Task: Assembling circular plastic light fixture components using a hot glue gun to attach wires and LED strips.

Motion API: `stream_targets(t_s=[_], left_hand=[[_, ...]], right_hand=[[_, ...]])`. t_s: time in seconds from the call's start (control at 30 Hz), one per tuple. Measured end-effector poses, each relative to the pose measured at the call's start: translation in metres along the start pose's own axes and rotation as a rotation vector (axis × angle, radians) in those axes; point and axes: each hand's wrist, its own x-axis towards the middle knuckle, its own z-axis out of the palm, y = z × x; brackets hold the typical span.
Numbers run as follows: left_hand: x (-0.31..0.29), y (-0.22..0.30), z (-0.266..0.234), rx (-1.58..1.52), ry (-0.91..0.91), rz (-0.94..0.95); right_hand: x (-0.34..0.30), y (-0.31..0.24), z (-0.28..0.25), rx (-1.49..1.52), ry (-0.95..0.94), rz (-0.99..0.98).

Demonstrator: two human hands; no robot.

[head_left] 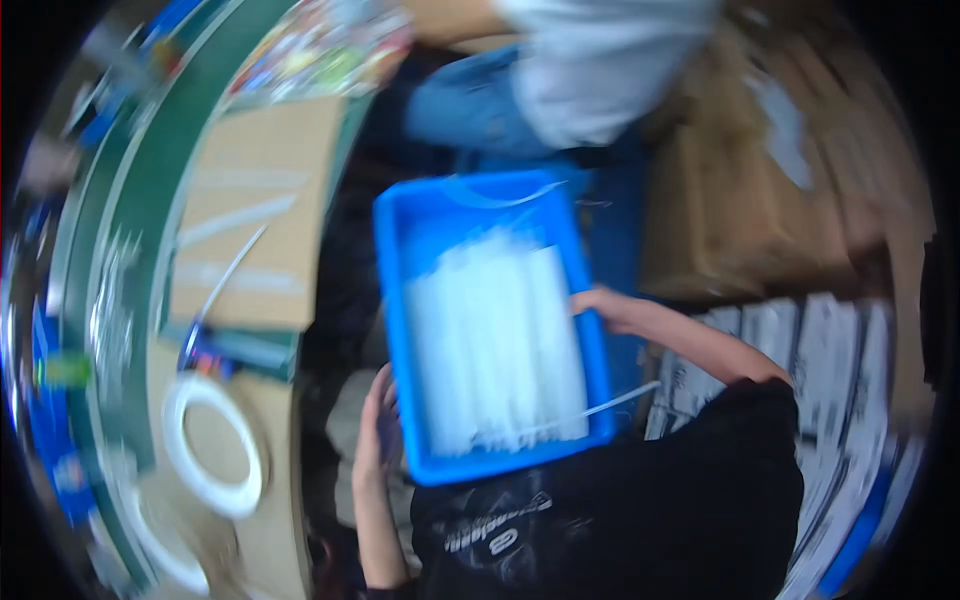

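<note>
A blue plastic tray (510, 466) hangs in front of my body, tilted slightly. Inside lie several long white strips or tubes (500, 340), packed side by side; blur hides their exact kind. My left hand (374, 425) presses along the tray's left side near its lower corner, some fingers hidden. On the opposite side, my right hand (608, 309) grips the rim, thumb over the edge. One thin white strip (625, 397) sticks out past the lower right rim.
At left, a green-edged bench carries a cardboard sheet (250, 215), a white ring-shaped roll (180, 440) and colourful packets (325, 55). A seated person (610, 70) in a light top and jeans is just beyond the tray. Right stand a cardboard box (745, 220) and wrapped white bundles (830, 370).
</note>
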Motion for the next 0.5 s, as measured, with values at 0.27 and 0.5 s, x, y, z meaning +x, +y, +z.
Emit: stream_targets(t_s=[0.27, 0.5], left_hand=[[-0.014, -0.012, 0.000, 0.234, 0.154, -0.147], [-0.041, -0.031, -0.033, 0.225, 0.108, 0.060]], right_hand=[[-0.005, 0.051, 0.043, -0.146, 0.011, -0.225], [-0.049, 0.070, 0.024, -0.543, -0.357, 0.053]])
